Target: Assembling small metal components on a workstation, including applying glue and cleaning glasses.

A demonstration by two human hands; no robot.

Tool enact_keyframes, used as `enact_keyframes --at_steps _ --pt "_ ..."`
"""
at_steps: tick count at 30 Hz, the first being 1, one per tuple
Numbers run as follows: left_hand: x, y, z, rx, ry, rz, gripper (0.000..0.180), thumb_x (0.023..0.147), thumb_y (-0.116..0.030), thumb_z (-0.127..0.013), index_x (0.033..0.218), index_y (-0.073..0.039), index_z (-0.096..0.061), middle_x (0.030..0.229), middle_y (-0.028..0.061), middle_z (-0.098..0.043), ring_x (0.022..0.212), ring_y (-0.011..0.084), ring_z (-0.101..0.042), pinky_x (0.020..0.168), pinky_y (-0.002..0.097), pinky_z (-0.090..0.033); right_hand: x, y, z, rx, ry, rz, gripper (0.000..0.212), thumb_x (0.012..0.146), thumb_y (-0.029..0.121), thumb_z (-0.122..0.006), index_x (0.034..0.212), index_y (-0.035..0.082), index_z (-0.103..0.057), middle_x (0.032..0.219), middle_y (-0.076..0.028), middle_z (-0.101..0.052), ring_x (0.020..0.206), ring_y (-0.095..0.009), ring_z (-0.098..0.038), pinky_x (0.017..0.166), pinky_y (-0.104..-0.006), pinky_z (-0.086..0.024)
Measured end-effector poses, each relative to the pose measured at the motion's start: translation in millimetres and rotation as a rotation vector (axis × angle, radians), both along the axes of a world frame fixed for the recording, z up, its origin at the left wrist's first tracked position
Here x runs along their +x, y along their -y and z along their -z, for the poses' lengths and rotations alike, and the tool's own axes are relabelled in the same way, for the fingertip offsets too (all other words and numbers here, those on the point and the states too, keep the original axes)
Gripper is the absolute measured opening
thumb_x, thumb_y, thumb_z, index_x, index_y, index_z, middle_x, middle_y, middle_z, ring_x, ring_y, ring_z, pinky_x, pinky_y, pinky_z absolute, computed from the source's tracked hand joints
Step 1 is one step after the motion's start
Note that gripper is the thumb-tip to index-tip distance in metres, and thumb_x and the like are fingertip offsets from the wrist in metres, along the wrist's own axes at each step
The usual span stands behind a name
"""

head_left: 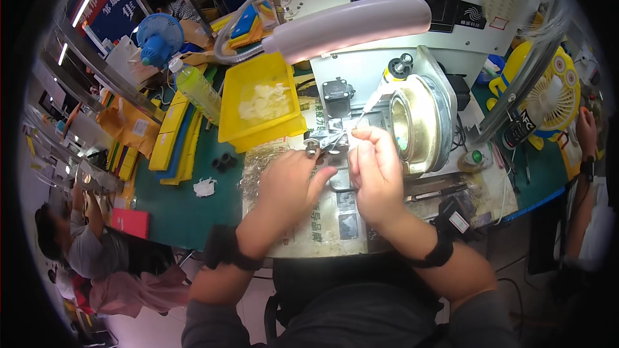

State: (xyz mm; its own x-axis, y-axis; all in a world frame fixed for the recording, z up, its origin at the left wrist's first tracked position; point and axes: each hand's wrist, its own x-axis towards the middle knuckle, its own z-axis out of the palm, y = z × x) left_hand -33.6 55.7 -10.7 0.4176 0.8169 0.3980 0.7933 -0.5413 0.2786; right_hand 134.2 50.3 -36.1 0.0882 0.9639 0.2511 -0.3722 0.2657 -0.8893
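Both of my hands work close together at a small metal fixture [335, 145] on the bench under the white machine. My left hand [287, 183] has its fingers curled against the fixture's left side, with the thumb stretched out to the right; what the fingertips grip is hidden. On the right side, my right hand [375, 171] is closed in a pinch at thin, pale strands; I cannot make out exactly what is in it. Just above, a slim tool with a yellow and black handle [398, 67] slants down toward the fingers. A large round metal wheel [425, 122] stands right beside my right hand.
A white lamp arm [351, 29] reaches over the work. Left of the fixture are a yellow bin [258, 106] with white pieces, a green bottle [196, 90] and yellow and blue trays [174, 138]. Tweezers [438, 192] and a small bottle [472, 160] lie right. People sit at both sides.
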Motion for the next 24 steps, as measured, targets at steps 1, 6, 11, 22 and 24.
enact_keyframes --at_steps 1,6,11,22,24 --pt "1 5 3 -0.001 -0.001 -0.002 0.03 0.094 -0.024 -0.066 0.104 0.004 -0.066 0.088 0.0199 -0.065 0.084 0.0381 -0.063 0.07 0.0445 -0.049 5 8 0 -0.036 0.021 -0.062 0.027 0.108 0.019 -0.046 0.125 -0.002 -0.051 0.083 0.001 -0.052 0.073 -0.005 -0.045 0.065 -0.0229 -0.041" --pt "6 11 20 0.047 0.073 -0.027 0.041 0.091 -0.021 -0.068 0.119 0.008 -0.059 0.102 0.0237 -0.066 0.095 0.0415 -0.063 0.081 0.0466 -0.052 11 26 -14 -0.083 0.031 -0.149 0.036 0.108 0.02 -0.046 0.136 -0.003 -0.045 0.078 0.002 -0.049 0.068 -0.005 -0.042 0.063 -0.0214 -0.039" --pt "-9 4 4 0.031 0.041 -0.033 0.035 0.092 -0.014 -0.064 0.121 0.005 -0.06 0.103 0.0246 -0.066 0.096 0.0428 -0.063 0.084 0.0466 -0.051 -13 -3 -25 -0.178 -0.391 -0.141 0.016 0.106 0.017 -0.052 0.115 0.004 -0.052 0.063 0.003 -0.044 0.049 -0.005 -0.034 0.046 -0.0222 -0.03" --pt "5 -101 -40 -0.853 0.627 0.569 0.043 0.094 -0.019 -0.066 0.129 0.005 -0.064 0.134 0.0192 -0.065 0.118 0.0216 -0.063 0.101 0.0318 -0.047 -9 -13 -16 -0.457 -0.443 -0.149 0.011 0.106 0.018 -0.051 0.102 0.007 -0.052 0.062 0.007 -0.04 0.047 -0.004 -0.031 0.043 -0.0225 -0.024" --pt "14 -105 -44 -1.011 0.694 0.589 0.03 0.094 -0.018 -0.066 0.115 0.004 -0.067 0.128 0.0138 -0.067 0.112 0.0191 -0.063 0.097 0.0301 -0.047 -14 -19 -23 -0.458 -0.434 -0.132 0.012 0.106 0.019 -0.053 0.101 0.008 -0.053 0.062 0.007 -0.04 0.047 -0.003 -0.031 0.042 -0.0224 -0.024"
